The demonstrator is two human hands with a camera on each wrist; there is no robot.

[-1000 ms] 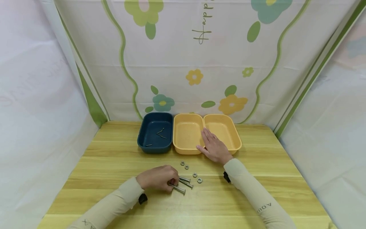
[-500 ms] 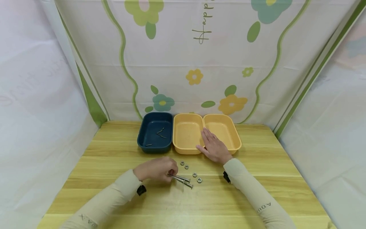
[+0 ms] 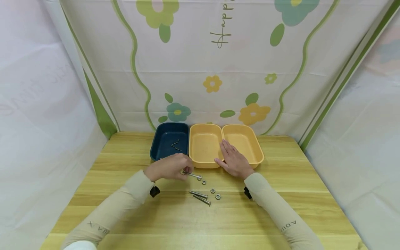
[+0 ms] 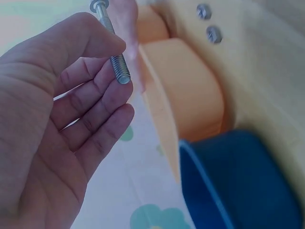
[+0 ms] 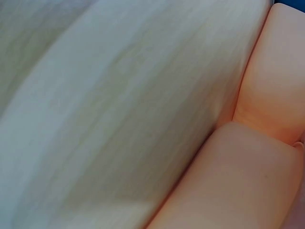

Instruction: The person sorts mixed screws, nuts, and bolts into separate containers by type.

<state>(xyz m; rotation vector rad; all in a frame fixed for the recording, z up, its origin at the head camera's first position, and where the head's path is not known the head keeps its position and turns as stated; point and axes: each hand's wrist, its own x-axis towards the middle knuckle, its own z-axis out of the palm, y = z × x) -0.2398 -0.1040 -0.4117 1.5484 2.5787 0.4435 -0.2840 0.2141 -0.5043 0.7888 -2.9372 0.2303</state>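
My left hand [image 3: 172, 167] pinches a silver bolt [image 3: 194, 175] between thumb and fingers, just in front of the dark blue tray [image 3: 161, 143]. Close up in the left wrist view, the threaded end of that bolt [image 4: 120, 67] sticks out past the fingertips. Two more bolts [image 3: 199, 194] lie side by side on the table below, with several hex nuts [image 3: 213, 190] scattered to their right. With fingers straight, my right hand [image 3: 235, 163] rests over the adjoining rims of the middle yellow tray [image 3: 204, 164] and the right yellow tray [image 3: 258, 152].
Inside the blue tray lie several small thin screws [image 3: 176, 148]. The three trays stand in a row at the back of the wooden table [image 3: 125, 149], against a flowered cloth [image 3: 193, 69]. Cloth walls rise on both sides.
My left hand has lifted one bolt off the group and carried it away from me toward the blue tray. Two bolts stay on the table. My right hand has not moved.
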